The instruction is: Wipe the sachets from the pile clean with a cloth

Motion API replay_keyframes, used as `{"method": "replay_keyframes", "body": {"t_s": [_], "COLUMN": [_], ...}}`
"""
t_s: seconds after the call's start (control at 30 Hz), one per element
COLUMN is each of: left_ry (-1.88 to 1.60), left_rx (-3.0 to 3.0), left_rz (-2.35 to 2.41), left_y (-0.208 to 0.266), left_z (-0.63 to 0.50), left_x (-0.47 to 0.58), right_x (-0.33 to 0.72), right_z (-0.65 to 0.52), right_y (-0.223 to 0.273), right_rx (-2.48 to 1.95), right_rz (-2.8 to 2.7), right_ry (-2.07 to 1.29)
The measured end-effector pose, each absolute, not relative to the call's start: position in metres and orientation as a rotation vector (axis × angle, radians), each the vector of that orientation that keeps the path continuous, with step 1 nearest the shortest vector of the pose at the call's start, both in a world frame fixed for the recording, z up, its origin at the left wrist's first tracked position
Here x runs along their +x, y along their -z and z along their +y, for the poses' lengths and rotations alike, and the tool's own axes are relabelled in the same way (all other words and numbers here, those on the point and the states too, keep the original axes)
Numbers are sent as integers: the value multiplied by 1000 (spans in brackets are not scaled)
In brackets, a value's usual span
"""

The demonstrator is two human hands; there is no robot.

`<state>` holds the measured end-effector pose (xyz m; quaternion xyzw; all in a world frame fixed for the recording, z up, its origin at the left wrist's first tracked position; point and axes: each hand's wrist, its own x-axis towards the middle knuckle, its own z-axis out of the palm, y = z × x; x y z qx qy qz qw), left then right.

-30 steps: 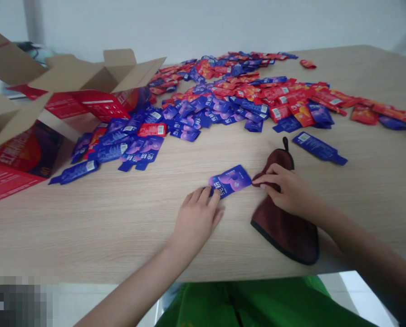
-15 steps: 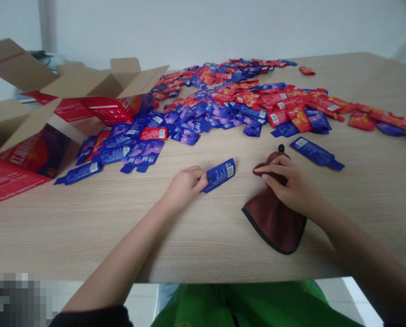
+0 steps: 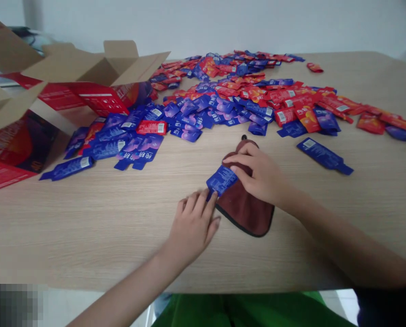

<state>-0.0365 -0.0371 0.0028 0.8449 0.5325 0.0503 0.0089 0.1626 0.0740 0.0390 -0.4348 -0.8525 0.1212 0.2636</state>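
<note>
A blue sachet (image 3: 221, 180) with white print lies on the table, its upper end touching a brown cloth (image 3: 248, 211) with black edging and a small black loop. My left hand (image 3: 194, 225) rests flat with fingers stretched out, the fingertips on the sachet's narrow lower end. Bunched cloth is pinched in my right hand (image 3: 262, 175), whose fingertips meet the sachet's top edge. Whether the cloth reaches over that edge is hidden by the fingers. To the right, apart from both hands, lies another blue sachet (image 3: 324, 154).
A long heap of red and blue sachets (image 3: 223, 105) spreads over the back of the wooden table (image 3: 121, 236). Open cardboard boxes (image 3: 19, 143) stand at the left, several sachets beside them. One red sachet (image 3: 315, 67) lies apart at the back right.
My right hand has moved left with the cloth, meeting the blue sachet. My left hand has loosened its pinch and spread its fingers at the sachet's lower end.
</note>
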Motion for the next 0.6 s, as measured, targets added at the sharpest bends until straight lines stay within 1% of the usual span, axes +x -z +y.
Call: {"method": "replay_keyframes", "body": {"t_s": [0.17,0.27,0.37,0.43,0.53,0.6], "left_ry": [-141,-168,-189,-191,-197,-206], "left_rx": [2616,2592,2575,2568,2560,2558], "left_rz": [1707,1719,1728,1731,1729,1731], "left_y": [3,2,3,3,3,3], "left_z": [-37,-37,-37,-37,-37,-37], "left_x": [-36,-36,-36,-36,-36,-36], "right_x": [128,137,163,181,195,191], "right_z": [64,63,78,91,103,98], "right_y": [-19,-6,0,1,-6,-14], "right_rx": [-1090,-1183,-1360,-1428,-1430,-1405], "right_rz": [-2621,-2666,-2561,-2522,-2536,-2520], "right_ry": [-119,-52,-82,-177,-303,-265]}}
